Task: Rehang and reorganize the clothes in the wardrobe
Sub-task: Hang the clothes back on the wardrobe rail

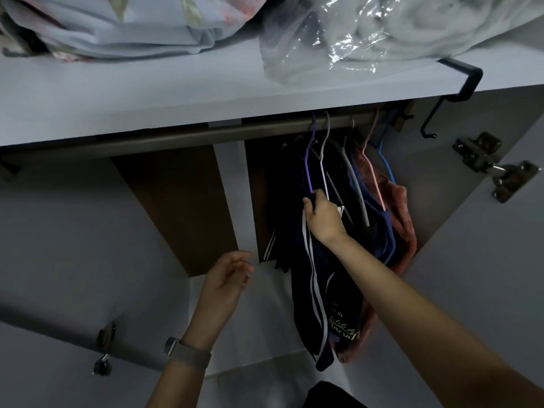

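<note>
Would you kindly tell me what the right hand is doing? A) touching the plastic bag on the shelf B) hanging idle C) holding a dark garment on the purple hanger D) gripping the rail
C: the right hand curls its fingers round the dark garment just below the purple hanger.

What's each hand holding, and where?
Right hand grips the dark garment near its top, by the purple hanger. Left hand holds nothing.
</note>
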